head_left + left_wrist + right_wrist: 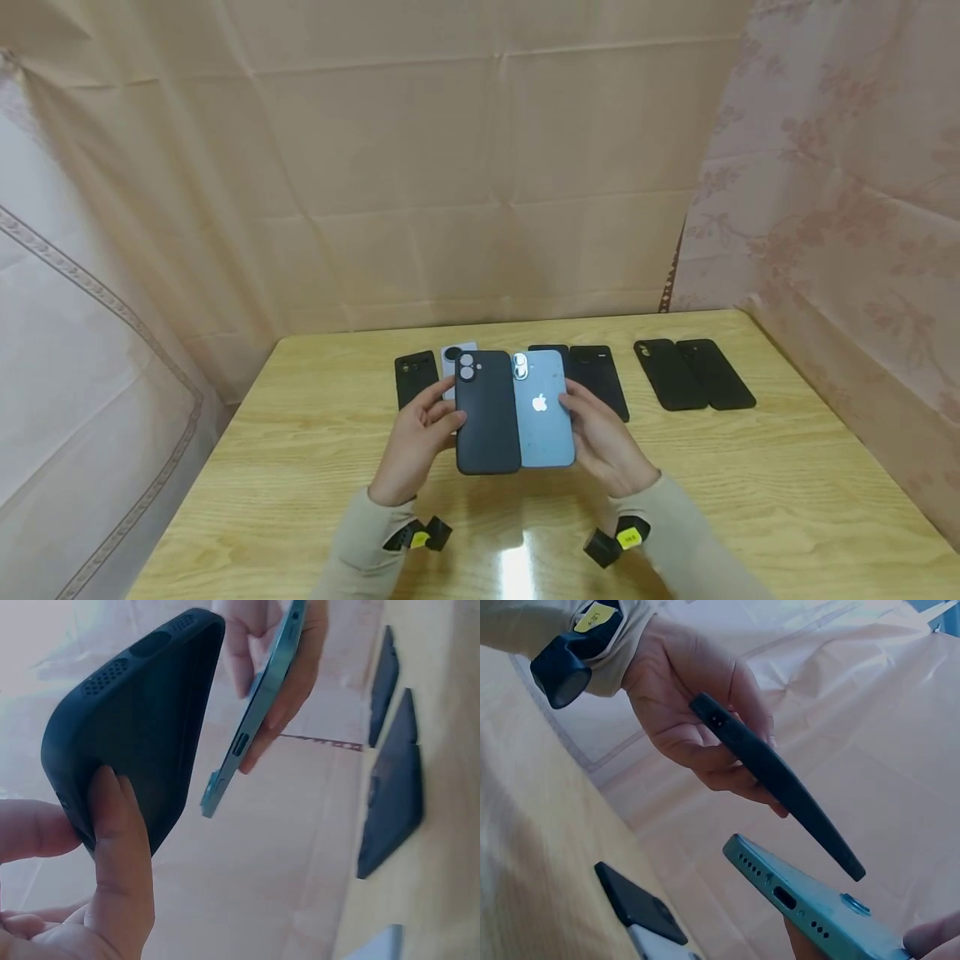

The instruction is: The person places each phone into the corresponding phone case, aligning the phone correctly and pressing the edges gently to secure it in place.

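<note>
My left hand (411,446) pinches a black phone case (487,417) by its left edge, thumb on the back and fingers behind. In the left wrist view the case (161,712) shows its hollow inside and the speaker holes along its bottom edge. My right hand (609,439) grips a light-blue phone (545,425) by its right edge, back toward me. Its camera bump and apple logo show. Both are held up over the table side by side; the wrist views show a gap between the case (780,780) and the phone (802,900).
Behind the held pair lie a black case (415,379) with camera holes, a pale phone (459,346), and two black pieces, one a black slab (600,379). At right, a black case (670,375) lies against another black slab (716,375). Cloth curtains (465,167) surround the wooden table (285,467).
</note>
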### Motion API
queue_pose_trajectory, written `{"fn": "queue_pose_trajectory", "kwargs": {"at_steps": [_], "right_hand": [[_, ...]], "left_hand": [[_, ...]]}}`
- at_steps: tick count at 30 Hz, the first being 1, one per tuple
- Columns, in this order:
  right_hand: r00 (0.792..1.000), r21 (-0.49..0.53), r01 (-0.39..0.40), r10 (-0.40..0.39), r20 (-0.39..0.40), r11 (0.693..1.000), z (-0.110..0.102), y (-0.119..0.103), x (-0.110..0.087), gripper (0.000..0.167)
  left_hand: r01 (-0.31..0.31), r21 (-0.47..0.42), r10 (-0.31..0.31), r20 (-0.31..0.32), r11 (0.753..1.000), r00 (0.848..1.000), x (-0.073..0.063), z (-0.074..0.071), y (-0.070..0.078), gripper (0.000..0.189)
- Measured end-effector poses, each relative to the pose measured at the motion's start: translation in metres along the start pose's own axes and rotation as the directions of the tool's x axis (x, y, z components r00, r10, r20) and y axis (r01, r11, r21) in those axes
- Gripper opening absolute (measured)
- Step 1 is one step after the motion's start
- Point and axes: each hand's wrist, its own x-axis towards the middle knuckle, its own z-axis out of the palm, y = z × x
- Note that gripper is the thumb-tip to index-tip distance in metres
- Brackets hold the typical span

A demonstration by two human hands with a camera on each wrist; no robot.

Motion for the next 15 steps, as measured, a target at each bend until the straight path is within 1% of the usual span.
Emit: {"fn": "queue_pose_trajectory", "kwargs": {"at_steps": [6,10,15], "right_hand": [[0.999,0.008,-0.008,0.007,0.054,1.0,0.009,-0.007,-0.003,0.05],[0.996,0.04,-0.001,-0.002,0.091,0.999,0.013,-0.009,-0.004,0.049],[0.996,0.075,0.001,-0.008,0.092,0.997,0.016,-0.009,-0.006,0.047]], "left_hand": [[-0.022,-0.037,0.023,0.012,0.999,1.0,0.002,0.0,0.01,0.053],[-0.03,-0.061,0.032,0.032,0.998,0.999,0.003,0.004,0.014,0.054],[-0.034,-0.081,0.039,0.063,0.996,0.997,0.005,0.011,0.016,0.055]]}}
